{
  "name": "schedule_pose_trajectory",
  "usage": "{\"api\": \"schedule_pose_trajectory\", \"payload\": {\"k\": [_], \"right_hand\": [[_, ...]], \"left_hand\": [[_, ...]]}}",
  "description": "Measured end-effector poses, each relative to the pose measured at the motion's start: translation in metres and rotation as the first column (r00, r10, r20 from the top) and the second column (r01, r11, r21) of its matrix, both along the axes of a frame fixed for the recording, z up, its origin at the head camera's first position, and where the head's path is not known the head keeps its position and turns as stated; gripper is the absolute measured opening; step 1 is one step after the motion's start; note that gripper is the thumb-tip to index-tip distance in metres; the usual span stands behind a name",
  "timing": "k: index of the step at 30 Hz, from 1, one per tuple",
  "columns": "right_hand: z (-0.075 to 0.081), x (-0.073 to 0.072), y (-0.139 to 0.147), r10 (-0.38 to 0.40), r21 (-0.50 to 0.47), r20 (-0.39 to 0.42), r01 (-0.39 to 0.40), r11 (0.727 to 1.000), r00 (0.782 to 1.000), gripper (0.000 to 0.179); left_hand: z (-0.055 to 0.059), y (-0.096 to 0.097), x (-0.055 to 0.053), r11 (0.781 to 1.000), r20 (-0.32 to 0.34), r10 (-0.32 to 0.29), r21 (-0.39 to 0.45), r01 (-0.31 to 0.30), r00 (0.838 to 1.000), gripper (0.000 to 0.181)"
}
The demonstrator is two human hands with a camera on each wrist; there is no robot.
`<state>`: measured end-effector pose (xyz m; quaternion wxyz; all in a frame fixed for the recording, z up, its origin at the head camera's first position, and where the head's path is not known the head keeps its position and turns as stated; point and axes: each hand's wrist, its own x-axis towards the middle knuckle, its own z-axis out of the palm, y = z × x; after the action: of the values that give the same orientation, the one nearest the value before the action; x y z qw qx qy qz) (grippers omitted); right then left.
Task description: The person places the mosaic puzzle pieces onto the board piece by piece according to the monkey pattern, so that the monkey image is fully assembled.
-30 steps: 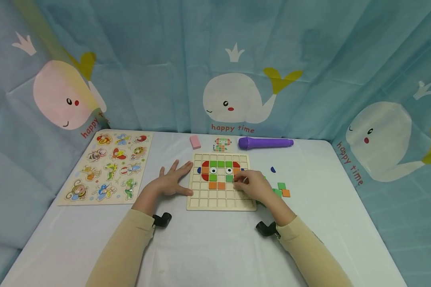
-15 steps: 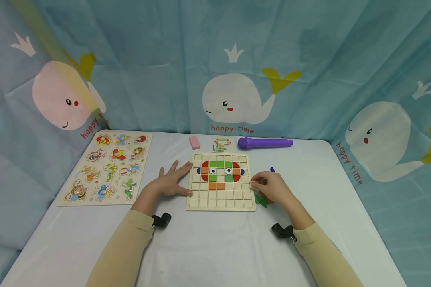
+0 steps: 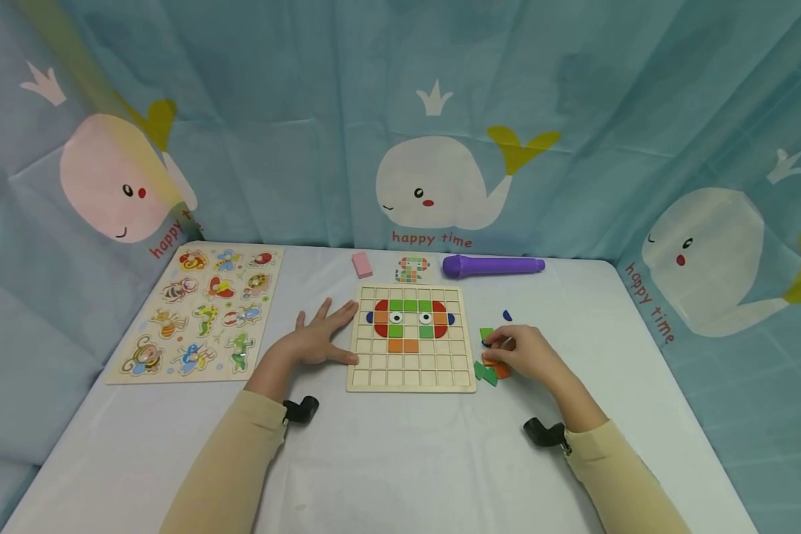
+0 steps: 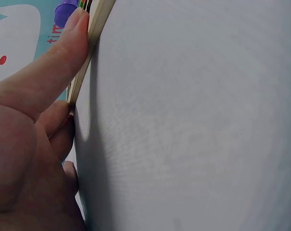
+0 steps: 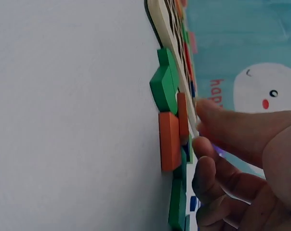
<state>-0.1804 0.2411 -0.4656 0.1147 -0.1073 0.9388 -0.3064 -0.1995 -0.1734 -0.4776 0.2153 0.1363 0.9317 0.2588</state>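
My left hand (image 3: 312, 341) lies with fingers spread at the left edge of a wooden grid board (image 3: 410, 378), thumb and fingertips touching its rim. Colored tiles on the board form a head: green and red pieces around two eye tiles (image 3: 396, 318), blue half-rounds at both sides and two orange squares (image 3: 403, 345) below. My right hand (image 3: 523, 352) is over loose pieces beside the board's right edge, fingers bent. The right wrist view shows a gap between thumb and index finger, near an orange block (image 5: 169, 142) and green blocks (image 5: 164, 89).
Behind the board lie a pattern card (image 3: 411, 269), a pink block (image 3: 362, 265) and a purple toy microphone (image 3: 494, 266). An insect puzzle board (image 3: 200, 315) occupies the left side. A blue half-round (image 3: 507, 316) sits apart at right. A whale-print curtain (image 3: 274, 170) surrounds the table.
My right hand has drawn back rightward from the board to the loose pieces, uncovering the blue half-round at the head's right side. The left hand stays in place.
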Motion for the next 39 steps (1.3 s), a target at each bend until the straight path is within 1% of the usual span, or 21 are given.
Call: {"api": "schedule_pose_trajectory", "payload": {"k": [4,12,20,25,29,31,34,39], "right_hand": [[-0.002,-0.002,0.005,0.009,0.014,0.03,-0.01,1.0,0.999,0.02],[-0.006,-0.009,0.008,0.018,0.032,0.043,-0.02,0.999,0.999,0.019],[-0.006,-0.01,0.009,0.025,0.045,0.065,-0.027,0.999,0.998,0.026],[-0.007,-0.013,0.009,0.046,0.078,0.022,-0.047,0.996,0.999,0.025],[-0.007,-0.015,0.009,0.084,0.122,-0.021,-0.08,0.989,0.996,0.024],[-0.007,-0.016,0.008,0.098,0.136,-0.026,-0.094,0.986,0.995,0.024],[-0.006,-0.016,0.008,0.103,0.127,-0.017,-0.1,0.987,0.995,0.026],[-0.003,-0.017,0.004,0.12,0.068,-0.022,-0.119,0.991,0.992,0.027]], "left_hand": [[0.001,0.0,0.001,1.0,-0.001,0.004,0.005,-0.004,1.0,0.114],[-0.002,0.0,0.0,1.0,0.005,0.011,-0.01,-0.011,1.0,0.115],[-0.002,0.0,0.0,1.0,0.007,0.009,-0.012,-0.009,1.0,0.115],[-0.003,0.0,-0.001,1.0,0.0,0.007,-0.009,-0.007,1.0,0.115],[-0.002,0.0,-0.001,1.0,-0.006,0.003,-0.01,-0.003,1.0,0.114],[-0.003,0.0,-0.001,1.0,-0.003,0.005,-0.011,-0.005,1.0,0.115],[-0.003,0.0,-0.001,1.0,-0.002,0.006,-0.015,-0.006,1.0,0.115],[-0.002,0.0,-0.001,1.0,-0.001,0.003,-0.018,-0.003,1.0,0.115]]}}
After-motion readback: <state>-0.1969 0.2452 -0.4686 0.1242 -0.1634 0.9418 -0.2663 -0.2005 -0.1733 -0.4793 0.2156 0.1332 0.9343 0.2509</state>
